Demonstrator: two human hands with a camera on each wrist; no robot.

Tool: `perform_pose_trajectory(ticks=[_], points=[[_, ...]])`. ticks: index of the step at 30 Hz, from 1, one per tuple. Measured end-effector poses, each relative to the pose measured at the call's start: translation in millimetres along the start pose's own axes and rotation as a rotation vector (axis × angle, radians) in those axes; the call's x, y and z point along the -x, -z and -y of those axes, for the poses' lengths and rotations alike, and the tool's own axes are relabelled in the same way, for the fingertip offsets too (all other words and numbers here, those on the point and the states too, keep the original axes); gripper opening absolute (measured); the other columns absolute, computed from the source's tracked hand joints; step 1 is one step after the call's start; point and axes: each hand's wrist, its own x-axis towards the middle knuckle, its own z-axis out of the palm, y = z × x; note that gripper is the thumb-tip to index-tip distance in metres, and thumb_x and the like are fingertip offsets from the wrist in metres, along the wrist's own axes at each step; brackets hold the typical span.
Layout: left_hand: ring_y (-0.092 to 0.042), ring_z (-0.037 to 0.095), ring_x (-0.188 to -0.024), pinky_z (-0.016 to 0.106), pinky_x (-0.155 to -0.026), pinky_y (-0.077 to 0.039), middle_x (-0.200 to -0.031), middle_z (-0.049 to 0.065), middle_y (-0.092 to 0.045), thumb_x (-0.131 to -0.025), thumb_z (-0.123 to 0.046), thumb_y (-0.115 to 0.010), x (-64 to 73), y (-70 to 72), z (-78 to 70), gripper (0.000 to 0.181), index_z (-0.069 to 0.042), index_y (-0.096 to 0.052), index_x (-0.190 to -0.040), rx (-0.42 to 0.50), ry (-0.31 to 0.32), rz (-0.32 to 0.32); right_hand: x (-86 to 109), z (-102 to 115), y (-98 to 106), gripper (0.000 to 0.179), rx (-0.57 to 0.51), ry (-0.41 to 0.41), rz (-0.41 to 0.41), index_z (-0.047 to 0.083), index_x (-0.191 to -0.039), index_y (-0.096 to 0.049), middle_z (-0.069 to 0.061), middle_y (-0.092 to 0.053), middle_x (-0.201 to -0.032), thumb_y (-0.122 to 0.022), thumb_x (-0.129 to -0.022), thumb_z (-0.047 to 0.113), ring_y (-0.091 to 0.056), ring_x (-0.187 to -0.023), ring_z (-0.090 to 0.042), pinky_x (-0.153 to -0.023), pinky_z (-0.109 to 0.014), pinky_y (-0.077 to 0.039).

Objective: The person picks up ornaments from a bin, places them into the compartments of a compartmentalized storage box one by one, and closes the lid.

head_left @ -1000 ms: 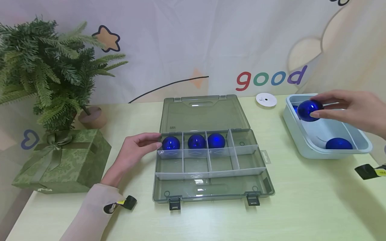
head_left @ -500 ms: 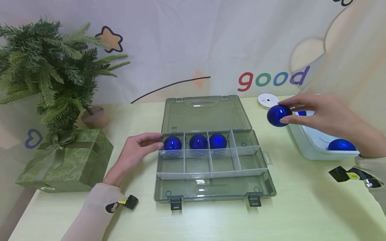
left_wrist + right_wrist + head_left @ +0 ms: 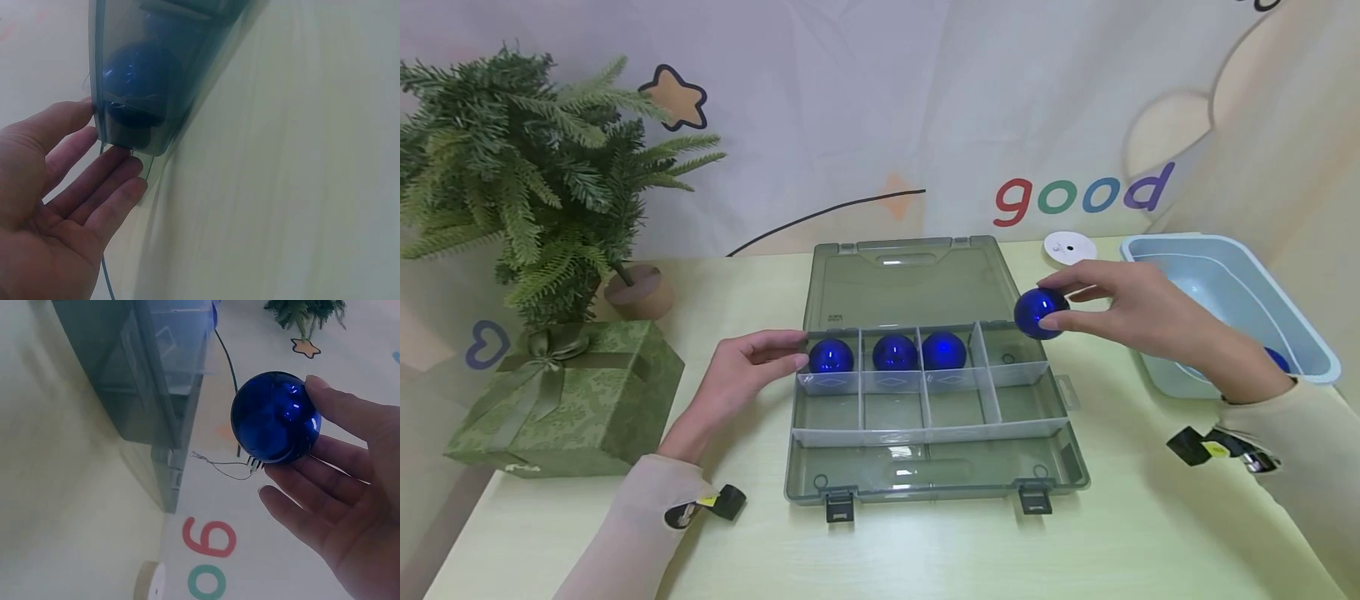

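Observation:
A glossy blue Christmas ball [image 3: 1033,313] is pinched between the thumb and fingers of my right hand [image 3: 1138,312], above the back right compartment of the box. Its silver cap and thread loop show in the right wrist view, where the bauble [image 3: 272,419] is fully visible. The smoky clear compartment box [image 3: 940,472] lies with its lid [image 3: 910,287] folded back. Three blue balls sit in its back row: the left ball [image 3: 831,357], middle ball [image 3: 895,353] and right ball [image 3: 943,350]. My left hand [image 3: 737,379] touches the box's back left corner with nearly straight fingers.
A light blue tub [image 3: 1168,379] at right holds blue, mostly hidden behind the right forearm. A white round spool [image 3: 1070,248] lies behind the box. At left stand a green gift box [image 3: 565,408] and an artificial fir [image 3: 550,183]. A printed cloth [image 3: 820,125] hangs behind.
My right hand has carried the blue Christmas ball leftward from over the tub to the box's back right compartment. My left hand has stayed at the box corner.

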Motion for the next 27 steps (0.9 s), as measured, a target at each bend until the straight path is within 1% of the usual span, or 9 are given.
perform_pose_trajectory(ticks=[1,3,6,15,27], points=[[-0.072,0.023,-0.114,0.023,-0.096,-0.052,-0.125,0.009,-0.076,-0.096,-0.024,-0.083,0.1,-0.2,0.1,0.041,-0.007,-0.074,-0.133,0.0,0.0,0.0,-0.8,0,-2,0.048,-0.01,0.002,0.011,0.008,-0.133,-0.073,-0.01,-0.076,-0.122,-0.088,-0.092,0.027,-0.07,-0.117,-0.035,-0.093,-0.059,-0.055],[-0.072,0.023,-0.114,0.024,-0.096,-0.052,-0.125,0.009,-0.076,-0.096,-0.024,-0.083,0.1,-0.5,0.3,0.041,-0.006,-0.074,-0.133,0.0,0.001,0.0,-2.1,1,-6,0.048,-0.02,0.015,0.026,0.007,-0.133,-0.072,-0.011,-0.075,-0.124,-0.086,-0.093,0.029,-0.069,-0.118,-0.035,-0.095,-0.061,-0.055],[-0.072,0.023,-0.114,0.025,-0.097,-0.052,-0.126,0.009,-0.076,-0.096,-0.024,-0.083,0.2,-1.0,0.1,0.041,-0.007,-0.074,-0.133,0.002,0.005,0.002,-4.1,2,-13,0.048,-0.022,0.031,0.043,0.006,-0.134,-0.071,-0.012,-0.075,-0.124,-0.085,-0.095,0.03,-0.07,-0.118,-0.036,-0.095,-0.061,-0.056],[-0.071,0.023,-0.115,0.026,-0.098,-0.052,-0.126,0.009,-0.076,-0.096,-0.024,-0.083,0.6,-1.1,-1.9,0.042,-0.007,-0.074,-0.133,0.0,0.006,0.005,-9.3,2,-31,0.045,-0.012,0.06,0.058,0.005,-0.131,-0.073,-0.013,-0.075,-0.125,-0.086,-0.094,0.028,-0.072,-0.113,-0.035,-0.093,-0.056,-0.058],[-0.071,0.023,-0.116,0.029,-0.101,-0.051,-0.126,0.008,-0.076,-0.097,-0.027,-0.082,0.9,0.6,-1.6,0.042,-0.008,-0.074,-0.133,-0.007,0.009,0.007,-12.0,3,-46,0.05,-0.027,0.003,0.126,0.002,-0.136,-0.069,-0.016,-0.072,-0.13,-0.083,-0.096,0.029,-0.069,-0.119,-0.036,-0.097,-0.057,-0.056]])
